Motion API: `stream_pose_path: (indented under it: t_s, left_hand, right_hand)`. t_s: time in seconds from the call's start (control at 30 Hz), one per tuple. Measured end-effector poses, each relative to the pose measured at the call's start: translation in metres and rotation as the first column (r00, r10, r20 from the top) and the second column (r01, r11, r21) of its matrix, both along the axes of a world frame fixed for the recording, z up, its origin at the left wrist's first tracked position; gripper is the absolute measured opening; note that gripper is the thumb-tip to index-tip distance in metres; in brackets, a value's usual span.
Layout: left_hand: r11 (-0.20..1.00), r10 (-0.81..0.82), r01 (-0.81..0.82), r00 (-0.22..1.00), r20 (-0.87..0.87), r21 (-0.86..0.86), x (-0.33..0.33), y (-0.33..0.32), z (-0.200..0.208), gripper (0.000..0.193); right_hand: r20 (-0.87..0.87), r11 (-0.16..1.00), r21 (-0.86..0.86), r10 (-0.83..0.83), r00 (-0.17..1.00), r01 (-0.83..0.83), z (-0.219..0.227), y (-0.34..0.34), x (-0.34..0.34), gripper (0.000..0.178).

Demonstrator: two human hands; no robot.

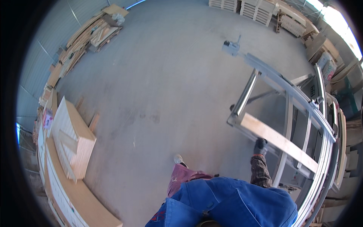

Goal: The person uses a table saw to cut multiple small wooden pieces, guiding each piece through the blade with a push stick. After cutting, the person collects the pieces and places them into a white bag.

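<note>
My right hand (260, 146), in a dark glove with a knitted brown sleeve behind it, is closed at the near edge of a long pale wooden board (278, 140). Its fingertips are partly hidden against the board. The board lies slantwise across the metal outrigger frame (288, 121) of what looks like a sliding table saw. Beyond the board's far end, a shiny roller (245, 92) sits on the frame. A grey fence rail (280, 77) runs along the frame's far side. My left hand is out of view.
Close on the left, a stack of pale boards (85, 155) stands on a long wood-topped bench or pile (87, 200). Timber piles (85, 41) line the far left wall. Pallets (257, 11) stand at the back. Bare concrete floor (151, 75) lies between them.
</note>
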State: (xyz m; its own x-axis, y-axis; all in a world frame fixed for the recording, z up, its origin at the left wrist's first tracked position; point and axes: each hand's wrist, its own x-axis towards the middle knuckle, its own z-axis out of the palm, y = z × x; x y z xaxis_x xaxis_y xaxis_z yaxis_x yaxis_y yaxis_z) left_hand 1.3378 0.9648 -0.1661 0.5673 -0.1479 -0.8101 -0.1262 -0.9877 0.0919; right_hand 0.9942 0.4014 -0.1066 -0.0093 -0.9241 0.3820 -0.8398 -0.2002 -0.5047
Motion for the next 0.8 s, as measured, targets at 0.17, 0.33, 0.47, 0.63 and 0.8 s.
stream_pose_path:
  t_s: [0.17,0.33,0.47,0.63,0.8]
  left_hand:
    - [0.997,-0.072,0.072,0.997,0.012,-0.01,0.153,-0.1,-0.026,0.031]
    - [0.981,-0.195,0.196,0.979,0.053,-0.014,0.348,-0.202,-0.032,0.031]
    - [0.972,-0.231,0.233,0.963,0.138,0.004,0.504,-0.299,-0.015,0.031]
    - [0.953,-0.291,0.304,0.93,0.224,-0.021,0.648,-0.489,-0.001,0.031]
    - [0.916,-0.391,0.402,0.884,0.256,0.012,0.708,-0.65,0.004,0.031]
  right_hand:
    - [0.211,0.944,-0.092,0.33,0.92,-0.318,0.017,-0.081,0.201,0.008]
    - [0.144,0.973,0.009,0.229,0.963,-0.232,-0.036,-0.133,0.297,0.009]
    - [0.339,0.959,0.158,0.173,0.925,-0.237,-0.008,-0.167,0.409,0.01]
    - [0.316,0.959,0.206,0.123,0.941,-0.194,-0.008,-0.292,0.485,0.017]
    - [0.487,0.967,0.166,0.089,0.869,-0.193,0.015,-0.455,0.587,0.014]
